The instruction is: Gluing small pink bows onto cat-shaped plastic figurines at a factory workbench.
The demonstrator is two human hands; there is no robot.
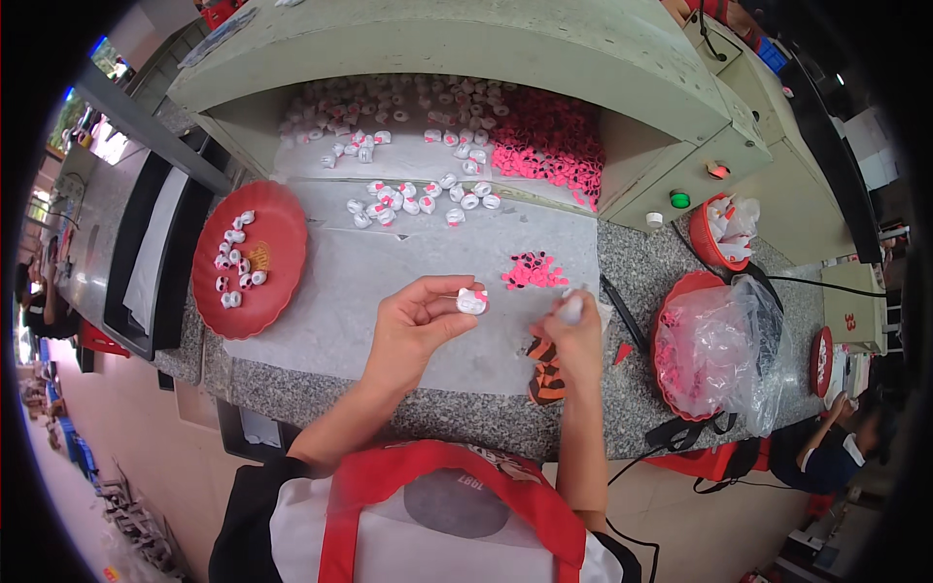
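Observation:
Between the thumb and fingers of my left hand (408, 325) is a small white cat-shaped head (472, 301) with a pink bow on it. My right hand (581, 342), a little blurred, is closed around a small white bottle-like thing (571, 308); most of it is hidden by the fingers. Just beyond that hand lies a small heap of pink and black pieces (533, 272) on the white paper sheet (335, 321). An orange and black striped cloth (546, 381) sits beside the right wrist. Farther back, several white heads (394, 199) are grouped on the paper, some with pink bows.
At the left, a red scalloped plate (289, 219) holds several white heads. A metal hood (437, 49) covers more heads and a large pink pile (549, 146). To the right stand a red dish under a plastic bag (748, 330) and a red cup (702, 233).

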